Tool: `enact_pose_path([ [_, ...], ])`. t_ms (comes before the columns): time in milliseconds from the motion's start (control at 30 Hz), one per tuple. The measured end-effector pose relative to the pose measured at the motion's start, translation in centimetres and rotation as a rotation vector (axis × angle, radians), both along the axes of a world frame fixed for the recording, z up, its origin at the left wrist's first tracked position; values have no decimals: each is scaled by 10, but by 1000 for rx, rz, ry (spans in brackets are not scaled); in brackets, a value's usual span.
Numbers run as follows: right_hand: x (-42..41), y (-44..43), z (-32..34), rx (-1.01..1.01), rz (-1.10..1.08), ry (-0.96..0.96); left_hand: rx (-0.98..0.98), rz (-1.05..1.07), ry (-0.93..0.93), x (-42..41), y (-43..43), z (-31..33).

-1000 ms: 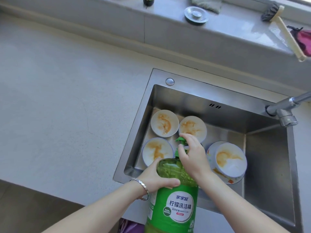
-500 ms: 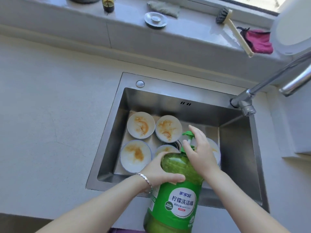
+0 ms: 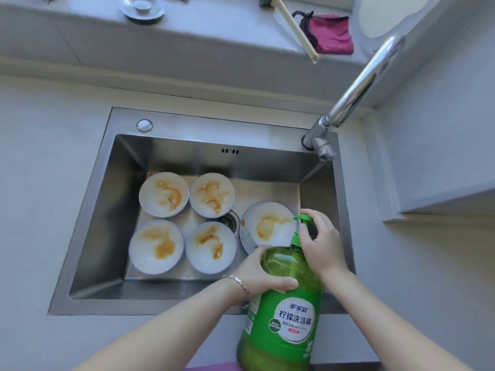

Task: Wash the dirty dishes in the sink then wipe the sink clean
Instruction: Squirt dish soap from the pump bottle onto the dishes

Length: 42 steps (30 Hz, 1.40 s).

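Observation:
A steel sink holds several white bowls smeared with orange-brown sauce: two at the back, two in front, and one on a patterned plate at the right. A big green dish soap bottle stands over the sink's front edge. My left hand grips the bottle's shoulder. My right hand is curled round the green pump head, which points toward the right bowl.
A chrome faucet rises at the sink's back right corner. On the sill lie a drain stopper, a brush with a cream handle and a pink cloth. Grey countertop spreads to the left.
The bottle and both hands have shifted right along the sink's front, off the middle bowls toward the right bowl. The view has also panned, showing all the bowls.

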State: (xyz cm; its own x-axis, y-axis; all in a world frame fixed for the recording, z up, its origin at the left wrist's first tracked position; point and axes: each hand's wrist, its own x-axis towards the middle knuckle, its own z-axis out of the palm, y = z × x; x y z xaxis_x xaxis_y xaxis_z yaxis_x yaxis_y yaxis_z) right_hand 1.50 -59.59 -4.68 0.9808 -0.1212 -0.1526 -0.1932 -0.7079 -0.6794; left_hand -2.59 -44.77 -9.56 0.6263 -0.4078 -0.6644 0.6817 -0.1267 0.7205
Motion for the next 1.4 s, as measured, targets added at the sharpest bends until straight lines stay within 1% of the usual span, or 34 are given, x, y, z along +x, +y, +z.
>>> enact_pose_path([
  [200, 10, -7, -4, 25, -29, 16, 79, -41, 12, 10, -7, 0],
  [533, 7, -24, -12, 16, -113, 38, 127, -113, 20, 20, -20, -1],
  [800, 9, -23, -15, 34, 16, 130, 121, -124, 43, 26, -20, -1],
  [900, 17, -27, -14, 6, 17, 106, 128, -104, 35, 31, -25, 0],
  [1000, 23, -33, -12, -47, -13, 50, 106, -75, 48, 32, -33, -1],
  [1100, 22, -39, -15, -72, -61, 41, 87, -48, 56, 30, -40, -3],
  [1300, 30, -50, -18, -75, -159, 46, 93, -2, 31, 38, -52, -5],
  [1400, 35, -52, -20, -51, -161, 50, 95, 11, 24, 47, -52, -3],
])
